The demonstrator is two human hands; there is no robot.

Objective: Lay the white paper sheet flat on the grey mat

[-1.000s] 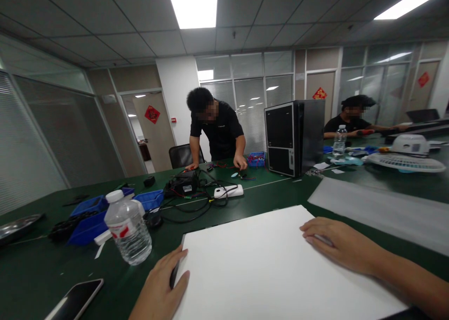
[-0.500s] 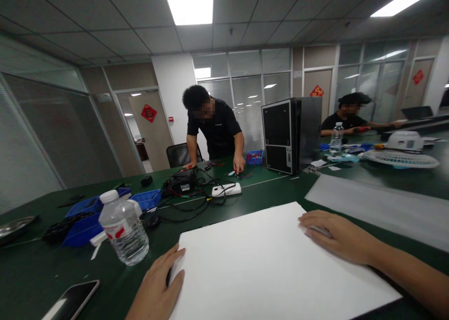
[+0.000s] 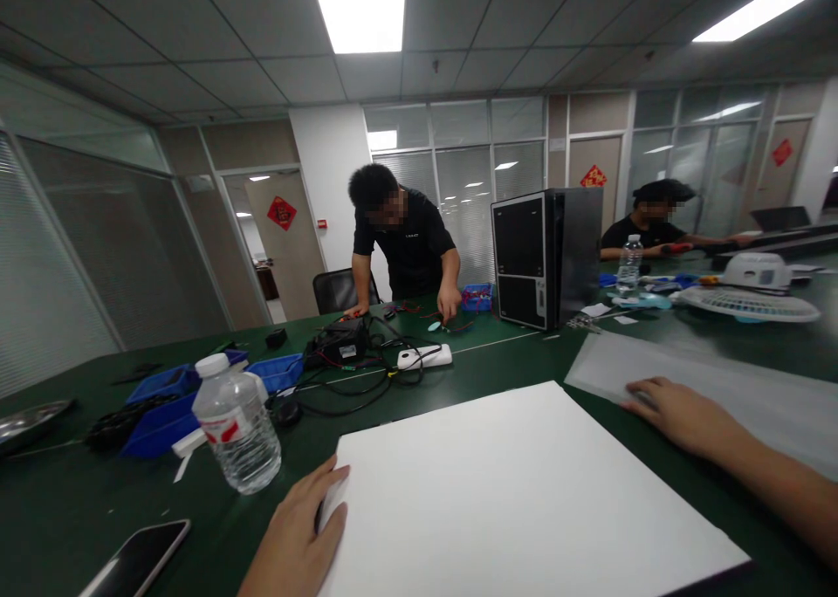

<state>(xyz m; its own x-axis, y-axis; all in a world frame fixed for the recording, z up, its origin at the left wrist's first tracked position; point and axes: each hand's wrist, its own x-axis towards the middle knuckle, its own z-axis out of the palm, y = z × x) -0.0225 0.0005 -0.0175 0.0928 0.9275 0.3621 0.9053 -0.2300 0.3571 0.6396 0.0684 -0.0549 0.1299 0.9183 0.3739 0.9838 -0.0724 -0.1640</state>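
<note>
A large white sheet (image 3: 497, 492), perhaps a board or a stack of paper, lies flat before me with a dark edge showing beneath its lower right corner. My left hand (image 3: 298, 527) rests on its left edge, thumb and fingers apart. Off the sheet's right side, my right hand (image 3: 677, 412) is over a translucent sheet (image 3: 720, 383), fingers curled around a small greyish object that I cannot make out. A clear water bottle (image 3: 239, 427) with a white cap stands upright left of my left hand. A smartphone (image 3: 137, 558) lies at the lower left.
Blue trays (image 3: 161, 422) stand at the left. Farther on are a black device with cables (image 3: 340, 344), a white power strip (image 3: 425, 356) and a black computer tower (image 3: 546, 257). One person (image 3: 409, 239) leans over the far side; another person (image 3: 645, 226) sits at right.
My right hand has left the white sheet's upper right edge and moved right, over the translucent sheet. My left hand stays at the left edge.
</note>
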